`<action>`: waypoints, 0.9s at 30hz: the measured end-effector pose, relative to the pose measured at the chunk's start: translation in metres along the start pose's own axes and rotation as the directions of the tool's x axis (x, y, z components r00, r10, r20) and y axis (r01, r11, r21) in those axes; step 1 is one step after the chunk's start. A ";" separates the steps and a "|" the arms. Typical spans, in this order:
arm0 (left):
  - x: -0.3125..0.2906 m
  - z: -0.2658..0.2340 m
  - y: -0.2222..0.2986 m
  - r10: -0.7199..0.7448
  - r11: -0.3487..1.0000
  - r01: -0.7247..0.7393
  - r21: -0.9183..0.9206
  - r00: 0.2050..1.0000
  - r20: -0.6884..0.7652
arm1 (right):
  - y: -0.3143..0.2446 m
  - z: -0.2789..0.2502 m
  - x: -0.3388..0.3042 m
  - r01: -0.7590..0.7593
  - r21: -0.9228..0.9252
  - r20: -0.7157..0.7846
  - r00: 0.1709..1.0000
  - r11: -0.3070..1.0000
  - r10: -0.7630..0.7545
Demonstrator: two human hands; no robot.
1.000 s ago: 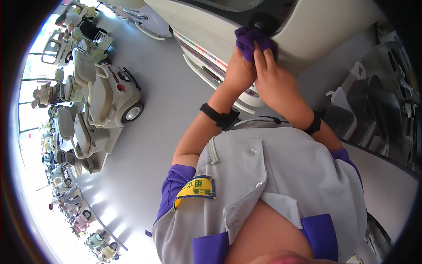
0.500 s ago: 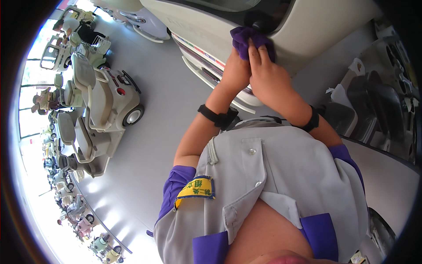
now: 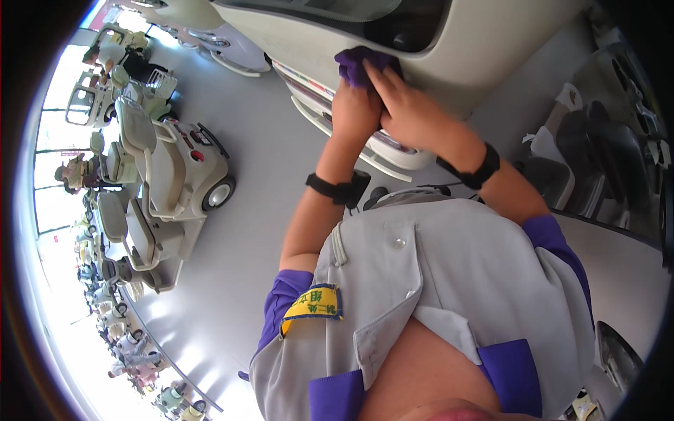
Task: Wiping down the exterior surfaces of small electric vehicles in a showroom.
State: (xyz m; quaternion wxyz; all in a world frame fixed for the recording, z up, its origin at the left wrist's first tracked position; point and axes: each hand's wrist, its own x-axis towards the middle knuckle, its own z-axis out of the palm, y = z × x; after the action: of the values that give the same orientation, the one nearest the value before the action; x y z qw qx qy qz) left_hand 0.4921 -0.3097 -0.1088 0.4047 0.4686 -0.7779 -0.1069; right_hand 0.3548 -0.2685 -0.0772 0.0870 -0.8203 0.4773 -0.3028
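Note:
A bunched purple cloth point(image 3: 357, 64) lies against the cream body of a small vehicle point(image 3: 484, 49), just below its dark window point(image 3: 393, 28). My left hand point(image 3: 353, 111) is closed on the cloth, its fingertips hidden in the folds. Beside and touching it, my right hand point(image 3: 409, 111) also grips the cloth, two fingers stretched over it and the rest curled. Both wrists wear black bands.
Another cream open-sided vehicle point(image 3: 175, 168) stands at left on the grey floor point(image 3: 260, 168). Several vehicles and people line the bright windows at far left. An open vehicle interior with dark seats point(image 3: 604, 154) is at right. A pale lilac vehicle point(image 3: 235, 49) stands at the upper left.
Both hands and the cloth have moved left along the vehicle body, below the window. The view has shifted slightly. The cloth has stayed in my hands.

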 end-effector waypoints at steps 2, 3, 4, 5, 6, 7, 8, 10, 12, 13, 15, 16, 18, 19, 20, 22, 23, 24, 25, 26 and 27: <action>-0.005 0.004 0.003 0.061 0.995 -0.062 -0.077 0.998 -0.007 | -0.004 0.006 -0.017 0.021 0.000 -0.085 0.996 1.000 -0.021; -0.004 0.005 0.009 0.059 0.995 -0.060 -0.075 0.998 -0.008 | -0.009 0.003 -0.024 0.023 0.002 -0.084 0.996 1.000 -0.022; -0.001 0.005 0.016 0.145 0.986 -0.148 -0.077 0.988 -0.045 | -0.013 -0.002 -0.028 -0.023 -0.037 -0.101 0.995 0.999 0.020; 0.001 0.008 0.022 0.228 0.969 -0.234 -0.076 0.970 -0.082 | -0.014 -0.005 -0.030 -0.070 -0.075 -0.119 0.991 0.995 0.061; 0.003 0.016 0.020 0.227 0.973 -0.224 0.055 0.972 -0.062 | -0.011 -0.004 -0.031 -0.090 -0.161 -0.171 0.983 0.983 0.062; 0.002 0.022 0.019 0.225 0.974 -0.222 0.055 0.972 -0.060 | -0.010 -0.005 -0.032 -0.090 -0.159 -0.169 0.984 0.983 0.063; 0.000 0.026 0.018 0.265 0.963 -0.258 0.076 0.959 -0.100 | -0.010 -0.007 -0.032 -0.070 -0.217 -0.156 0.987 0.974 0.036; 0.001 0.030 0.017 0.255 0.967 -0.253 0.034 0.957 -0.135 | -0.008 -0.009 -0.027 -0.066 -0.279 -0.150 0.988 0.958 0.024; 0.005 0.030 0.007 0.205 0.979 -0.205 0.011 0.976 -0.072 | -0.010 -0.007 -0.019 -0.059 -0.254 -0.168 0.986 0.965 0.016; 0.008 0.029 0.002 0.151 0.989 -0.151 -0.005 0.989 -0.011 | -0.008 -0.005 -0.018 -0.067 -0.255 -0.169 0.985 0.965 0.023; 0.013 0.025 -0.003 0.309 0.948 -0.306 0.084 0.951 -0.030 | -0.004 0.002 -0.014 -0.044 -0.301 -0.170 0.985 0.953 -0.008; 0.013 0.023 -0.001 0.281 0.960 -0.281 0.009 0.959 -0.048 | -0.004 0.003 -0.015 -0.046 -0.301 -0.171 0.985 0.952 -0.006; 0.009 0.019 0.000 0.181 0.980 -0.182 -0.085 0.983 -0.022 | -0.003 0.003 -0.023 -0.085 -0.301 -0.141 0.989 0.950 0.044; 0.008 0.019 0.001 0.174 0.981 -0.175 -0.081 0.984 -0.023 | -0.003 0.003 -0.026 -0.079 -0.297 -0.135 0.990 0.952 0.040; 0.007 0.020 0.003 0.201 0.976 -0.206 -0.068 0.977 -0.064 | -0.004 0.003 -0.029 -0.061 -0.291 -0.139 0.990 0.955 0.021; 0.008 0.019 0.010 0.213 0.973 -0.222 -0.056 0.967 -0.137 | -0.007 0.002 -0.027 -0.034 -0.291 -0.137 0.991 0.956 -0.006; 0.009 0.019 0.012 0.207 0.975 -0.217 -0.054 0.968 -0.143 | -0.008 0.004 -0.023 -0.041 -0.305 -0.142 0.990 0.951 -0.003; 0.012 0.019 0.012 0.209 0.976 -0.215 -0.024 0.966 -0.154 | -0.009 0.004 -0.020 -0.051 -0.318 -0.150 0.989 0.947 0.003; 0.014 0.018 0.012 0.211 0.977 -0.213 0.005 0.963 -0.165 | -0.011 0.003 -0.018 -0.047 -0.318 -0.147 0.989 0.947 0.000; 0.014 0.017 0.011 0.208 0.978 -0.210 0.007 0.963 -0.169 | -0.013 0.001 -0.015 -0.061 -0.306 -0.150 0.989 0.950 0.015; 0.014 0.015 0.009 0.208 0.978 -0.207 0.023 0.966 -0.152 | -0.014 0.001 -0.014 -0.075 -0.294 -0.153 0.988 0.953 0.030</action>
State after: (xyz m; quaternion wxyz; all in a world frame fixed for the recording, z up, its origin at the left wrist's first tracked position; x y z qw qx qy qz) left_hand 0.4718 -0.3193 -0.1065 0.4709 0.3929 -0.7895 -0.0249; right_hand 0.3609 -0.2496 -0.0775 -0.0652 -0.7865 0.5442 -0.2845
